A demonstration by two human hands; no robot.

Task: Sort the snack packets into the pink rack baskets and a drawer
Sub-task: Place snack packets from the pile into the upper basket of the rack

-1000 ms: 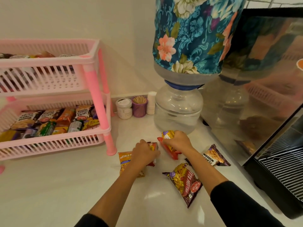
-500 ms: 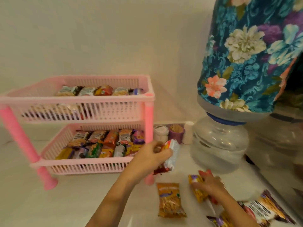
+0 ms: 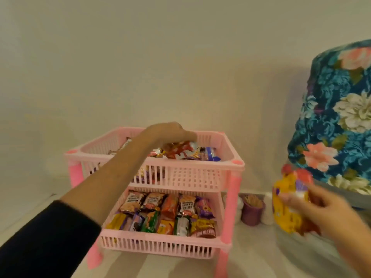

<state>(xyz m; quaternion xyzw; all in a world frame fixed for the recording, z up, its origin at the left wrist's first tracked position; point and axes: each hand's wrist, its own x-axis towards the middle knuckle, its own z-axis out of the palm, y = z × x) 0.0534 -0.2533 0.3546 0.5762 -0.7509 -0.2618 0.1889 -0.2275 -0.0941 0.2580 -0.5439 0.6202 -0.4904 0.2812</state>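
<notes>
A pink two-tier rack [image 3: 233,199] stands on the white counter. My left hand [image 3: 170,132] reaches over the top basket [image 3: 186,175] and holds a red and white snack packet [image 3: 181,151] just above the packets lying there. The lower basket [image 3: 158,245] is filled with several packets in rows. To the right of the rack, my right hand [image 3: 321,209] grips a yellow and red snack packet [image 3: 289,201] in the air; it is blurred.
A water bottle in a blue floral cover [image 3: 339,121] stands at the right. A purple cup of toothpicks [image 3: 252,209] and small white containers [image 3: 268,213] sit between it and the rack, against the wall.
My left hand has carried its packet from in front of the rack up over the top basket. My right hand has lifted a yellow packet off the counter. The view has swung left and up.
</notes>
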